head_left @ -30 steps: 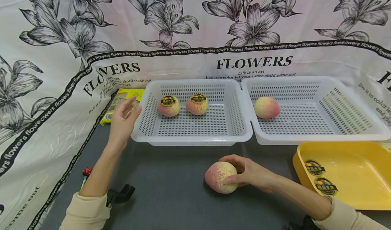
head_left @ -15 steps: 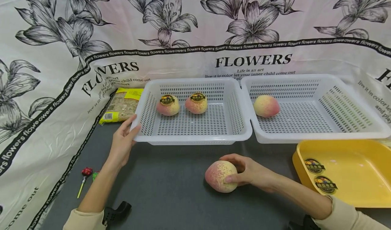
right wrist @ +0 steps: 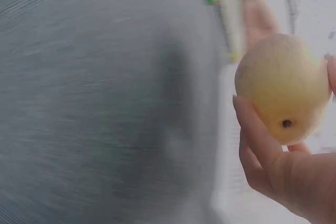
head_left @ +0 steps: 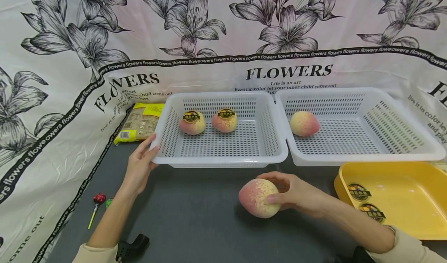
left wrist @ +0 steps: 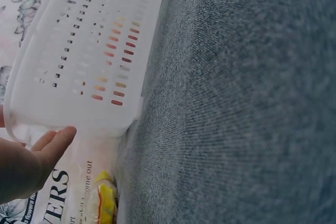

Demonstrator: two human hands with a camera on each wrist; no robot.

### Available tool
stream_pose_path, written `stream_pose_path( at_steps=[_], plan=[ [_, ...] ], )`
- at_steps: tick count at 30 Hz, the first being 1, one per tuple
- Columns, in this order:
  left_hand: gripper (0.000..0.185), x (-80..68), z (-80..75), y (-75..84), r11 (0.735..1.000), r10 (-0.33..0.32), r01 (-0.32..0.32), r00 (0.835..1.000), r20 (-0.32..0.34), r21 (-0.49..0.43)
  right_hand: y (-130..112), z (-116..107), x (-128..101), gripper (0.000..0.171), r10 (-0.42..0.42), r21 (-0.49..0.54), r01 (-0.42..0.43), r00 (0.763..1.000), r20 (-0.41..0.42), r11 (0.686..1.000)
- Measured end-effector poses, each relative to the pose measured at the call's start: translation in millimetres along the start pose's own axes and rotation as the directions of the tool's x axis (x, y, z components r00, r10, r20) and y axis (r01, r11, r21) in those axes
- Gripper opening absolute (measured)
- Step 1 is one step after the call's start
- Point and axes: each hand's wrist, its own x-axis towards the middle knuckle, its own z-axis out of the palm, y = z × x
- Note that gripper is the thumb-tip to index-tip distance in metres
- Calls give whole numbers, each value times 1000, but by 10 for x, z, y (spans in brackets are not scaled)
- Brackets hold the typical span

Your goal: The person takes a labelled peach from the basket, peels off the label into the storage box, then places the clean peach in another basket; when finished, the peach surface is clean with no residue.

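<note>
My right hand (head_left: 297, 193) grips a pink and yellow peach (head_left: 256, 199) between thumb and fingers, just above the grey tabletop. In the right wrist view, the stem end of the peach (right wrist: 283, 87) faces the camera. My left hand (head_left: 137, 170) holds the front left corner of the left white perforated basket (head_left: 220, 161), its rim between thumb and fingers. Inside that basket sit two peaches with black and gold labels, one on the left (head_left: 192, 123) and one nearer the middle (head_left: 224, 121). The basket's slotted side (left wrist: 79, 51) fills the upper left wrist view.
A second white basket (head_left: 370, 159) with one peach (head_left: 304, 124) stands to the right. In front of it is a yellow tray (head_left: 405, 201) bearing two labels. A yellow snack bag (head_left: 139, 121) and two lollipops, one red (head_left: 99, 198), one green (head_left: 109, 202), lie left.
My left hand has come down from beside the bag to the basket's corner and taken hold there. My right hand has raised the peach slightly and shifted it right.
</note>
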Motion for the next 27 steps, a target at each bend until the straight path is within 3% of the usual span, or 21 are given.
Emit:
stream_pose_path(
  at_steps=[3,7,12,16,19,24,27],
  plan=[
    [55,-1,2,5,1000,11,-11,1000,6,-8,-258,-60,-142,58,-66,-12,66,998,25,998],
    [55,-5,1,11,1000,20,-20,1000,8,-11,-561,-231,-291,52,-170,-80,166,985,-37,983],
    [55,-8,-4,-5,1000,13,-13,1000,7,-12,-763,-655,-377,47,-242,-163,218,959,-148,962],
    [55,-8,-19,-20,1000,6,-6,1000,3,-16,-858,-1032,-385,41,-252,-142,226,944,-213,964],
    [56,-8,-31,-27,1000,4,-4,1000,3,-14,-867,-1268,-386,38,-207,-101,187,942,-264,977],
    [57,-5,-32,-32,1000,13,-12,1000,16,-24,-775,-1550,-381,31,-88,-188,28,945,-316,982],
    [58,-6,-23,-27,999,11,-11,1000,18,-36,-692,-1665,-345,39,-8,-229,-73,942,-334,971]
  ],
)
